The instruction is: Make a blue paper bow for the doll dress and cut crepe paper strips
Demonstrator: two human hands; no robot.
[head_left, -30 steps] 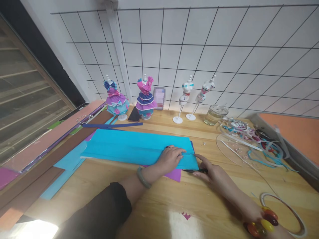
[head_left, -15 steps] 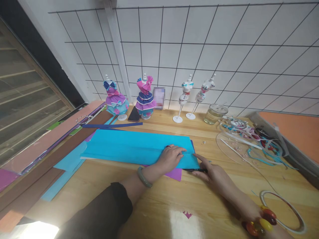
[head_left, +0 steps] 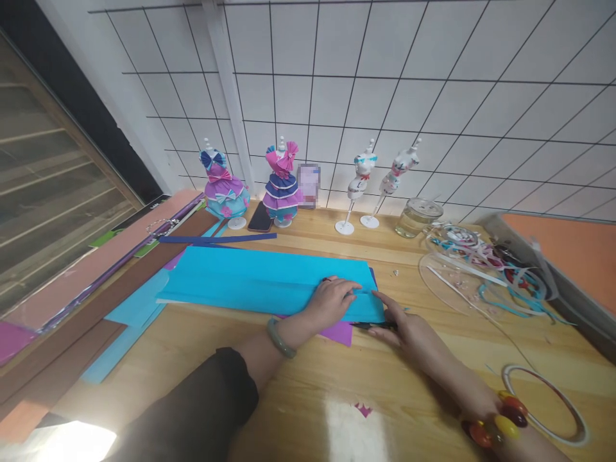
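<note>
Left hand (head_left: 333, 303) pressing flat, fingers bent, on the turquoise paper (head_left: 240, 276), a long smooth sheet lying mid-table; right hand (head_left: 399, 324) pinching its right end and something dark there. Bare glossy wood stretches toward the table's (head_left: 298, 391) near edge, dressed mannequins stand along the far one.

Left hand (head_left: 333, 303) lies palm down; right hand (head_left: 407, 327) curls, fingers parted.

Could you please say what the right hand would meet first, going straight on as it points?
Likely the blue sheet, beside the index fingertip of the right hand; contact is unclear.
</note>
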